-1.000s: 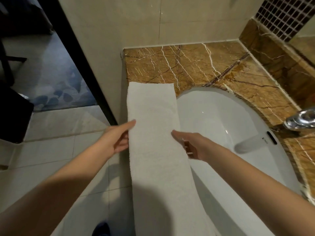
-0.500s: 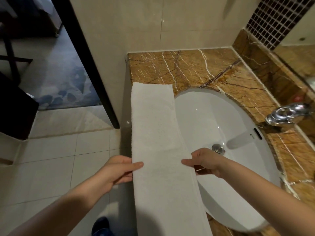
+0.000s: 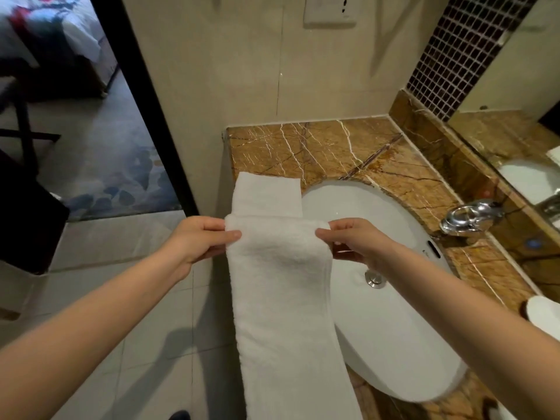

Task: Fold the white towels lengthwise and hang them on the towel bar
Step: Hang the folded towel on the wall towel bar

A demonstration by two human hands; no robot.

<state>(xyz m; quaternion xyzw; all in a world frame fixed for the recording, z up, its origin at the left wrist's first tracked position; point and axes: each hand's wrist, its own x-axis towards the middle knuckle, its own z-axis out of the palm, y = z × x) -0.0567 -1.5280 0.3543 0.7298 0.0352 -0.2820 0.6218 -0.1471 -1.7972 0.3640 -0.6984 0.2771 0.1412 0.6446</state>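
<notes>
At centre frame, the left hand and right hand pinch a long white terry towel at its opposite edges over the brown marble surface.

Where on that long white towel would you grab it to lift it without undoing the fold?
By its two long edges, partway along its length, coming in from either side, as the left hand and right hand pinch it. The white towel is a narrow folded strip; pinching both edges keeps the layers together and probably lets both ends drape down.
</notes>
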